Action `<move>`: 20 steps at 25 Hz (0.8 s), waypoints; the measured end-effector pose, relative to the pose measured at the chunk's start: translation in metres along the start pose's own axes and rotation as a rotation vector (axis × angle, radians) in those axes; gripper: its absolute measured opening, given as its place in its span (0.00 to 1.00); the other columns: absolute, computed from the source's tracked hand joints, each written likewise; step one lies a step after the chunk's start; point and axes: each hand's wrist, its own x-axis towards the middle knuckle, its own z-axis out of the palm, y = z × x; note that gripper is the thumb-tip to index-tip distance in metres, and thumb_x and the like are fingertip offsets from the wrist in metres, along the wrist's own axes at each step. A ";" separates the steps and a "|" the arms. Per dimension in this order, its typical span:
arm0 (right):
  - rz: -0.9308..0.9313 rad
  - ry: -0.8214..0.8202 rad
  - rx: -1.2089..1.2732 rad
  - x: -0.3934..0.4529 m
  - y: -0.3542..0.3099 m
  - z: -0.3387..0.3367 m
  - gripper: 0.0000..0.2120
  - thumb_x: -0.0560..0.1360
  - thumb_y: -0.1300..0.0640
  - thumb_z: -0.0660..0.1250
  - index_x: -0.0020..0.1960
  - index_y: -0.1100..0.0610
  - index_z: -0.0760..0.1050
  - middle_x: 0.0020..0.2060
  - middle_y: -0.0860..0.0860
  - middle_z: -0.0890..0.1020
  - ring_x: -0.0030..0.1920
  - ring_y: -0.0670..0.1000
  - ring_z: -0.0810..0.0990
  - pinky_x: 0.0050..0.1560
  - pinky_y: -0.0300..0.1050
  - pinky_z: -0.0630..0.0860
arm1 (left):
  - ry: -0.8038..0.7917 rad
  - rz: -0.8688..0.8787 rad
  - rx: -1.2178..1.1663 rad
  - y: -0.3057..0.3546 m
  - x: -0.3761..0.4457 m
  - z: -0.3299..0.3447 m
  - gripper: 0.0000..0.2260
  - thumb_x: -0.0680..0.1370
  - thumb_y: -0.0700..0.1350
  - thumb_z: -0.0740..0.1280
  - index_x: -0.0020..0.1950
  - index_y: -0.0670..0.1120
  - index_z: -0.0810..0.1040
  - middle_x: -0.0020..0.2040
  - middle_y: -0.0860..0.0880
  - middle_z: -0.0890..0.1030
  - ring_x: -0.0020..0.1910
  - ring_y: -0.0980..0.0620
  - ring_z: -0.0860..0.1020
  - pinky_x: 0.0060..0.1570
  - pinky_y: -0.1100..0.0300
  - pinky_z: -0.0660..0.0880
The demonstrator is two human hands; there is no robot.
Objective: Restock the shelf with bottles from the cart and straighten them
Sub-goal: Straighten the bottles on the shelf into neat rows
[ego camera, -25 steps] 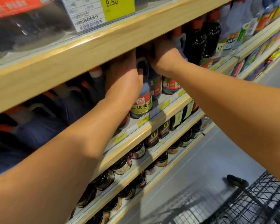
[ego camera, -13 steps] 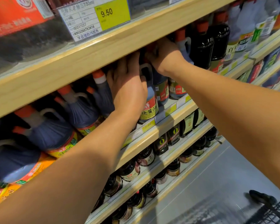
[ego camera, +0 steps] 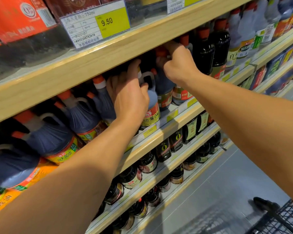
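Note:
Dark soy sauce jugs with orange caps and handles stand in a row on the wooden shelf (ego camera: 169, 130). My left hand (ego camera: 127, 97) grips the front jug (ego camera: 150, 107) at its handle and shoulder; the jug stands near the shelf's front edge. My right hand (ego camera: 178, 65) reaches deeper and curls round the neck of another jug (ego camera: 164, 85) just behind it, under its orange cap. The fingers of both hands are partly hidden by the shelf board above. The cart (ego camera: 281, 222) shows as black wire mesh at the lower right corner.
Taller dark bottles (ego camera: 216, 44) and clear bottles (ego camera: 243, 34) stand to the right on the same shelf. More jugs (ego camera: 54, 137) fill the left. Small dark jars (ego camera: 149, 162) line the lower shelves. A price tag (ego camera: 95, 24) hangs on the shelf above. The grey floor lies at right.
The left hand's fingers have curled from flat against the jug into a grip on its handle. The right hand stays on the rear jug's neck. The view has tilted up slightly.

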 end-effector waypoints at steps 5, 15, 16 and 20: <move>-0.002 0.113 -0.069 0.011 -0.004 -0.009 0.15 0.72 0.51 0.65 0.54 0.58 0.78 0.51 0.56 0.82 0.54 0.59 0.79 0.51 0.50 0.77 | 0.099 -0.027 -0.028 0.002 0.004 0.004 0.22 0.74 0.41 0.64 0.68 0.51 0.73 0.56 0.45 0.80 0.60 0.39 0.72 0.65 0.48 0.61; -0.083 -0.035 -0.107 0.009 0.017 0.018 0.23 0.75 0.46 0.61 0.63 0.59 0.70 0.56 0.60 0.78 0.56 0.62 0.76 0.50 0.52 0.73 | 0.019 -0.170 -0.032 -0.003 0.012 0.000 0.25 0.76 0.49 0.65 0.72 0.51 0.65 0.62 0.43 0.76 0.67 0.41 0.66 0.69 0.51 0.60; -0.071 -0.025 -0.145 0.006 0.022 0.019 0.21 0.76 0.47 0.61 0.63 0.60 0.70 0.56 0.61 0.76 0.56 0.63 0.75 0.49 0.52 0.72 | 0.024 -0.169 -0.035 -0.003 0.011 0.001 0.25 0.76 0.48 0.65 0.73 0.51 0.65 0.62 0.43 0.76 0.67 0.41 0.65 0.69 0.51 0.60; -0.037 -0.060 -0.157 0.010 0.029 0.011 0.18 0.77 0.50 0.63 0.62 0.58 0.72 0.60 0.60 0.74 0.60 0.61 0.73 0.55 0.50 0.70 | 0.041 -0.159 -0.044 0.000 0.012 0.004 0.24 0.77 0.47 0.63 0.73 0.50 0.65 0.62 0.42 0.76 0.67 0.42 0.66 0.71 0.50 0.58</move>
